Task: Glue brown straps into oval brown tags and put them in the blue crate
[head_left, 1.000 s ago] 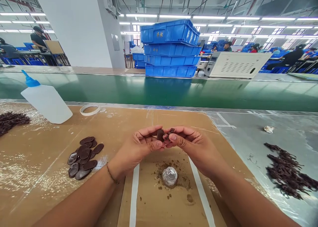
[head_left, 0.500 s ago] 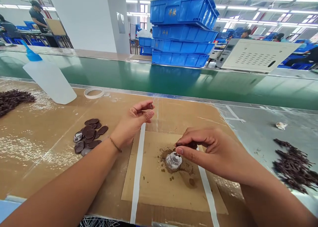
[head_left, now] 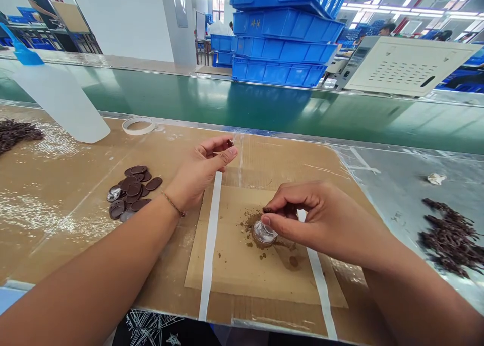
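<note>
My left hand [head_left: 202,167] is pinched on a small dark piece [head_left: 230,143] above the far edge of a cardboard sheet [head_left: 242,280]. My right hand [head_left: 313,217] pinches another small dark brown piece [head_left: 268,210] just over a small clear glass container [head_left: 263,232]. That container stands on the cardboard, with brown stains and crumbs around it. Left of my left hand lies a loose pile of dark brown oval discs [head_left: 133,188]. A heap of dark, twisted strips [head_left: 451,235] rests at the right.
A white bottle with a blue nozzle [head_left: 66,101] and a tape roll [head_left: 138,125] lie toward the back left. Another dark heap [head_left: 17,134] sits far left. Beyond the green belt [head_left: 170,96] are stacked blue crates [head_left: 283,48] and a beige machine [head_left: 410,66].
The view has tipped downward, so the crates sit higher in it. My right hand has come slightly lower over the glass container. My left hand keeps its pinch.
</note>
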### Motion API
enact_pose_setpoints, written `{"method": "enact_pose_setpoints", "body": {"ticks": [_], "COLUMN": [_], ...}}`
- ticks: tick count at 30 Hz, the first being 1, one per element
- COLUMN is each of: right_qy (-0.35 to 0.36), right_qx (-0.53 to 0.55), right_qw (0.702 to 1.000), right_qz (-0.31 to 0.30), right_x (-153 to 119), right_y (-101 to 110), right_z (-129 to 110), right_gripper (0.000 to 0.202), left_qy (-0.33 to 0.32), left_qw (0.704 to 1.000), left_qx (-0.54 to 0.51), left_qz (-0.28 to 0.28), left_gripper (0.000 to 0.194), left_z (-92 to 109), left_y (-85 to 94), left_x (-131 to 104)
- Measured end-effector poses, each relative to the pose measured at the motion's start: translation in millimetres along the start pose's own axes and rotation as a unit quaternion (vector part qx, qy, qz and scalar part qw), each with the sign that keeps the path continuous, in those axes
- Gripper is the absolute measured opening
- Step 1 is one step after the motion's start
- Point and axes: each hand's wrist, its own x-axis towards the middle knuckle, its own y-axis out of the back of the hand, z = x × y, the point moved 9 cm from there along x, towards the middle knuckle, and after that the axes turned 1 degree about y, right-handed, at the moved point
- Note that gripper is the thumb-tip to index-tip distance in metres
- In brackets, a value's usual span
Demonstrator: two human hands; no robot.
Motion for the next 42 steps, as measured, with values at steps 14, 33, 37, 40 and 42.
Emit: {"method": "enact_pose_setpoints", "body": {"ticks": [14,33,37,40,42], "right_qy": [-0.008,-0.027,0.001,0.025,0.043], "right_qx": [0.002,0.021,0.14,0.205,0.224], "right_qw": [1.0,0.999,0.982,0.96,0.95], "right_qz": [0.025,0.016,0.126,0.192,0.212], "right_x": [1.2,1.2,-3.1,-5.4,-5.4], "right_y": [4.8,4.6,33.0,46.6,49.1], "right_z": [4.5,10.1,16.6,24.3,24.9], "right_gripper": [0.015,0.015,0.022,0.023,0.021], "left_qy": [0.002,-0.003,-0.032,-0.032,-0.015], "left_qw": [1.0,1.0,0.998,0.991,0.986], "left_qx": [0.0,-0.011,-0.025,-0.05,-0.062], "left_qz": [0.004,-0.002,-0.047,-0.117,-0.156], "left_gripper": [0.046,0.042,0.037,0.033,0.031], "left_z": [1.2,3.4,7.3,9.8,9.4], "left_y": [-0.8,-1.7,-10.4,-28.7,-40.9], "left_x": [-1.6,-1.6,-4.7,-13.0,-20.7]}}
